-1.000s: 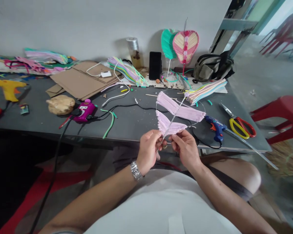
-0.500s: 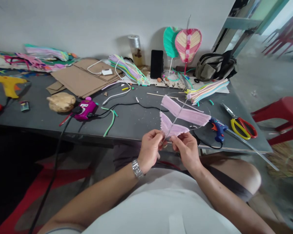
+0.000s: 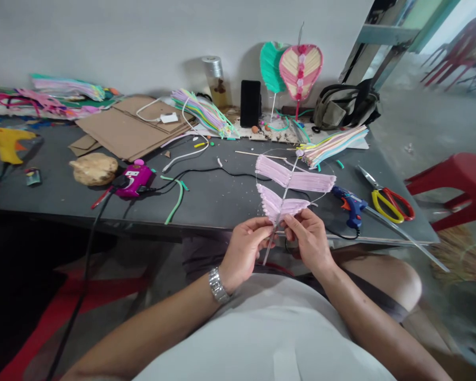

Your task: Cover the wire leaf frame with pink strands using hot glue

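A wire leaf frame (image 3: 313, 182) with pale pink pipe-cleaner sections is held at the table's front edge. Bare gaps show between its upper and lower pink bands, and a thin grey stem runs down its middle. My left hand (image 3: 249, 246) is closed, thumb and fingers pinching the stem just under the lowest pink part. My right hand (image 3: 307, 238) is closed too, its thumb pressed on the lower right pink edge. To the right of the frame lies a blue glue gun (image 3: 354, 206) with a clear glue stick in its back.
Scissors (image 3: 388, 198) with red and yellow handles lie at the right. Pipe-cleaner bundles (image 3: 335, 145), cardboard (image 3: 130, 129), a purple power adapter (image 3: 134, 179) and a yellow glue gun (image 3: 10, 143) are around the table. Two finished fans (image 3: 301, 74), a phone (image 3: 250, 103) and a bag (image 3: 347, 106) stand behind.
The leaf frame has turned more upright, and its stem now shows below my left hand. My right hand has shifted slightly right. The whole view has moved a little.
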Demonstrator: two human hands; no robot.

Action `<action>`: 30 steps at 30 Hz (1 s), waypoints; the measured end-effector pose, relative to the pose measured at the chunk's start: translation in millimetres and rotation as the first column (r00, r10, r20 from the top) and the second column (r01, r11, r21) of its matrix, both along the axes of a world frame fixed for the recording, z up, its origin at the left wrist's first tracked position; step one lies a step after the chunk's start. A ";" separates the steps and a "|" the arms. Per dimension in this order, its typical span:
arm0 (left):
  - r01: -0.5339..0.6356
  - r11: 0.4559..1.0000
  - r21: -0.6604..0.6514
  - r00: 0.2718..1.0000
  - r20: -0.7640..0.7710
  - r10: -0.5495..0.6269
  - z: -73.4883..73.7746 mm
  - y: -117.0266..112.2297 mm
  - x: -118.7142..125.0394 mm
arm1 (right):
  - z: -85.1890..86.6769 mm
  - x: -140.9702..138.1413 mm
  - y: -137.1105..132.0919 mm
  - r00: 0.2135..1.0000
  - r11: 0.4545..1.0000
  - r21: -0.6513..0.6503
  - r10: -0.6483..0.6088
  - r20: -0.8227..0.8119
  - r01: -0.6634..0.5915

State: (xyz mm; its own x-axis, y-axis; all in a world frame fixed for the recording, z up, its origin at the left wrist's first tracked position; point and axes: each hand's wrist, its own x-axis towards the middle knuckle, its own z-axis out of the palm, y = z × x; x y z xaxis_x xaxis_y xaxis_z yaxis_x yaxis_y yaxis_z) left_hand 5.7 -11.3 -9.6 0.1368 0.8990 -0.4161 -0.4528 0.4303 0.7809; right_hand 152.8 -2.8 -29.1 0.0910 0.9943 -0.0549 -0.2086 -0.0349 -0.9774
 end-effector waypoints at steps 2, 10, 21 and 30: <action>0.001 1.000 -0.004 1.000 0.006 -0.001 -0.2 0.3 0.3 | 1.2 1.4 1.0 1.000 1.000 0.002 -0.005 0.002 0.005; 0.013 0.999 -0.053 1.000 0.005 -0.013 -2.2 0.4 2.4 | 3.9 2.1 3.7 1.000 1.000 0.013 0.020 0.023 -0.021; 0.007 0.999 -0.043 0.999 0.042 -0.005 -3.4 4.1 3.6 | 5.3 3.5 4.3 0.999 0.999 0.023 0.050 -0.005 -0.050; 0.029 0.998 -0.054 0.996 0.085 -0.024 -5.6 4.1 2.4 | 2.7 4.5 4.2 0.998 0.998 -0.008 0.067 -0.013 -0.067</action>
State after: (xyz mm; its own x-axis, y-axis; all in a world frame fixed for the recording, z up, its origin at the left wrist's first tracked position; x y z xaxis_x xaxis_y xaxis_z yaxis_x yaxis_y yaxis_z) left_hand 8.1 -7.1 -15.2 0.1972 0.8704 -0.4511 -0.5042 0.4847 0.7148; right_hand 157.3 1.4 -26.4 0.0236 0.9977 -0.0643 -0.2182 -0.0576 -0.9742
